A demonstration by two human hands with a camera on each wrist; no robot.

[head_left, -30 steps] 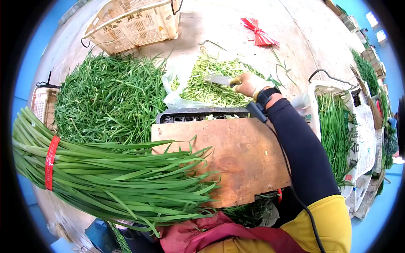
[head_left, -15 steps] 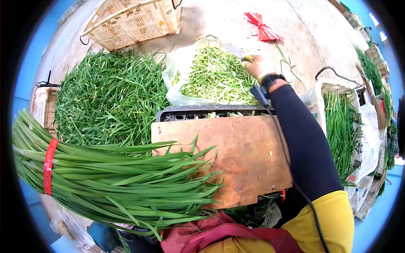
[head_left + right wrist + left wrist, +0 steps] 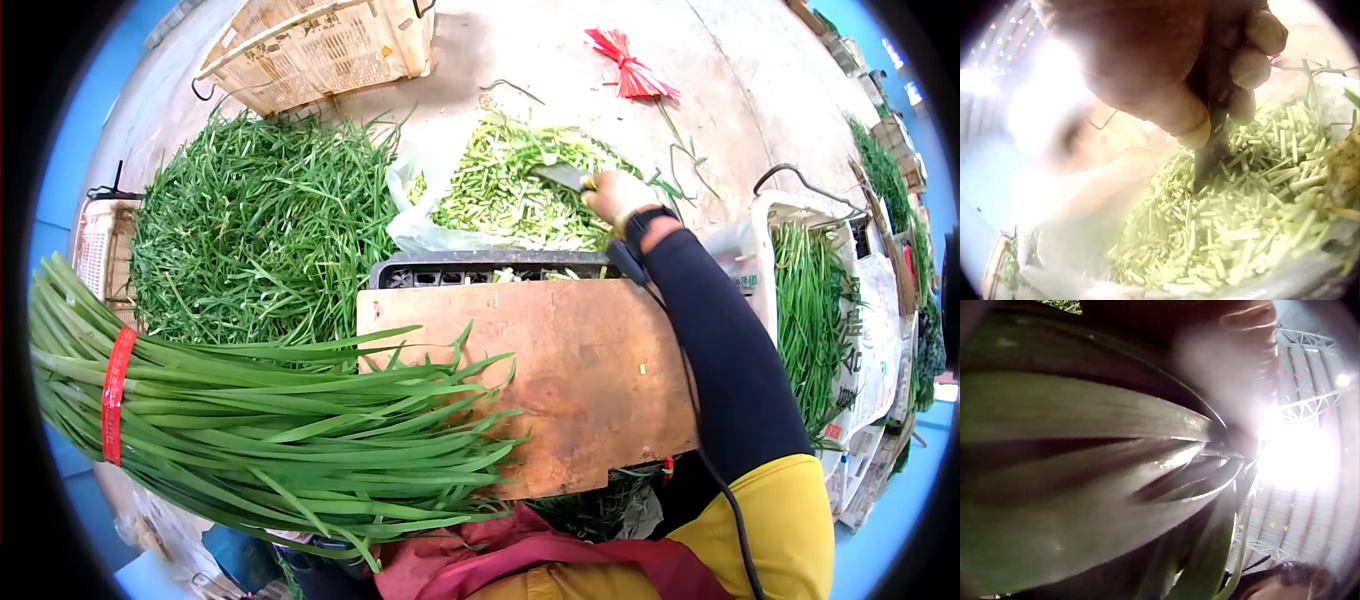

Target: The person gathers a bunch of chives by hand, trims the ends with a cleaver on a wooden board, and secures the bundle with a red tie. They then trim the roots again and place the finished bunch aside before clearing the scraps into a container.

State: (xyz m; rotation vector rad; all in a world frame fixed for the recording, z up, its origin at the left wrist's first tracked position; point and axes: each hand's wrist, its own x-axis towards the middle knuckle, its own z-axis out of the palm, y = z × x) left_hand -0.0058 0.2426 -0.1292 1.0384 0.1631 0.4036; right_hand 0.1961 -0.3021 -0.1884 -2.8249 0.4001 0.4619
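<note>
My right hand (image 3: 620, 198) grips the handle of a knife (image 3: 560, 176) over a clear plastic bag (image 3: 425, 236) heaped with short cut pale-green stem pieces (image 3: 500, 195). In the right wrist view the blade (image 3: 1209, 164) points down into the pieces, fingers curled round the handle. A large bundle of garlic chives (image 3: 300, 430), bound by a red band (image 3: 116, 395), stretches across the left, its leaf tips over a wooden board (image 3: 590, 380). In the head view that bundle hides my left hand; the left wrist view shows part of the hand (image 3: 1235, 356) against the leaves, holding them.
Loose green leaves (image 3: 260, 230) form a big pile at left. A pale plastic crate (image 3: 320, 60) stands behind it. The board rests by a black crate (image 3: 460, 270). At right, a white crate (image 3: 765, 240) holds chives (image 3: 805, 320). Red ties (image 3: 630, 65) lie on the floor.
My right hand with the knife moves up to the bag's far right side, then back down toward the middle of the cut pieces. The bundle stays almost where it was.
</note>
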